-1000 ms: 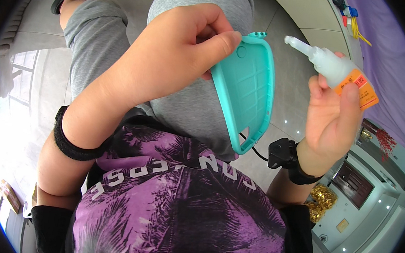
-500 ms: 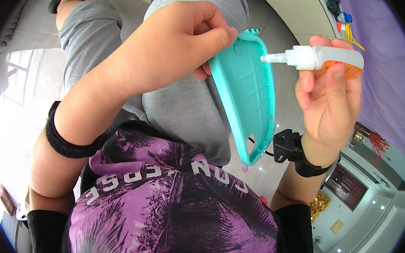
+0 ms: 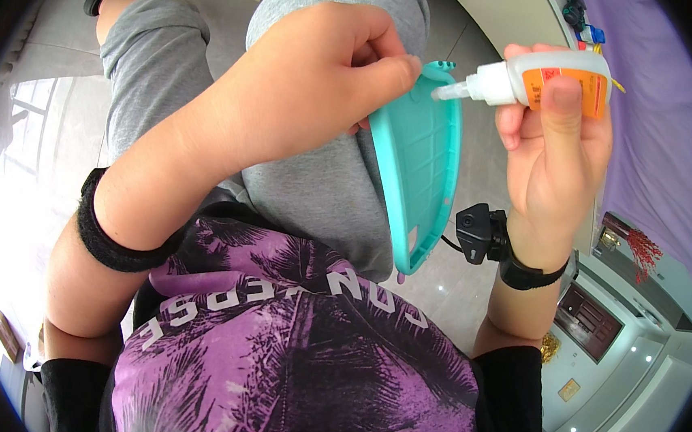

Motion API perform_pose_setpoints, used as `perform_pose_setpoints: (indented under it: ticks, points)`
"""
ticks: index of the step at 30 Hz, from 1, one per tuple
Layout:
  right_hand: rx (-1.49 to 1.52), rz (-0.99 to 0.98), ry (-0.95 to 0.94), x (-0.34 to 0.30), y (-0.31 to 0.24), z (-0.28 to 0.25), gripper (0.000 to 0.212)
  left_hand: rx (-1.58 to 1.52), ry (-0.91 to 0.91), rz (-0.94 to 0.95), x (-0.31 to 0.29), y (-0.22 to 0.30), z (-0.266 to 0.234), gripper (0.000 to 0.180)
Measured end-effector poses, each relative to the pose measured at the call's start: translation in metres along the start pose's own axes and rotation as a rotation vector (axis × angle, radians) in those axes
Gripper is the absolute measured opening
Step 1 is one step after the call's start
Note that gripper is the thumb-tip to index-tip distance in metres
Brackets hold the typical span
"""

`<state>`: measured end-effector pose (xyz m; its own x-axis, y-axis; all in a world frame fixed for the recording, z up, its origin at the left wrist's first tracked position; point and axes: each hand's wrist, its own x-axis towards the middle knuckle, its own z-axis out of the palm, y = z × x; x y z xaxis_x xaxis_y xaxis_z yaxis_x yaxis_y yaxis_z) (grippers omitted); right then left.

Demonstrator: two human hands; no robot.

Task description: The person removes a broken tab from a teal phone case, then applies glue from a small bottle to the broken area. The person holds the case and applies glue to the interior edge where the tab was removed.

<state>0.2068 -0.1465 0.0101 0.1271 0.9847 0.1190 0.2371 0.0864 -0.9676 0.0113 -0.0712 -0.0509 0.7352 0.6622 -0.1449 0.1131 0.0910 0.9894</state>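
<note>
Clock directions are read on the view, with twelve o'clock at its top. The right hand (image 3: 559, 143) grasps a whitish squeeze bottle (image 3: 573, 66) with an orange label between thumb and fingers. Its nozzle (image 3: 455, 90) points toward nine o'clock, dipping slightly, and overlaps the upper inner face of the turquoise case (image 3: 416, 169); whether the tip touches cannot be told. The left hand (image 3: 332, 81), between ten and eleven o'clock from the case's centre, pinches the rim near its top, so that the case extends toward six o'clock, with a cutout (image 3: 412, 237) near its lower end. Farther out, a grey trouser leg (image 3: 314, 213) lies at eight o'clock from the case and a wrist camera (image 3: 481, 231) at four. Good execution, in judgement, calls for a firm pinch, a steady tip aimed at one spot, and light pressure on the bottle; the unsupported lower end could swing.
</note>
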Motion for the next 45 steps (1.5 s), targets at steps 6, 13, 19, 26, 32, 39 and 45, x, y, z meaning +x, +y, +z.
perform_pose_setpoints:
  ticks: [6,13,19,26,32,39,45]
  points:
    - [0.174,0.143,0.03,0.006,0.01,-0.002,0.037,-0.031,-0.002,-0.023,0.001,0.001,-0.001,0.023]
    - [0.236,0.18,-0.011,0.013,0.015,-0.006,0.039,-0.066,0.029,-0.03,0.001,0.004,0.001,0.024]
    - [0.248,0.213,-0.001,0.016,0.018,-0.006,0.04,-0.079,0.017,-0.038,0.001,0.004,0.001,0.025]
    - [0.246,0.197,0.002,0.014,0.017,-0.003,0.038,-0.073,0.011,-0.016,0.0,0.002,0.001,0.026]
    - [0.248,0.18,0.001,0.015,0.019,-0.003,0.037,-0.067,0.014,-0.012,0.0,0.002,0.001,0.025]
    - [0.261,0.171,-0.019,0.016,0.017,-0.002,0.036,-0.064,0.011,-0.006,0.001,0.001,0.0,0.025]
    - [0.237,0.174,-0.003,0.017,0.017,0.0,0.036,-0.065,0.013,-0.007,0.001,0.001,0.0,0.025]
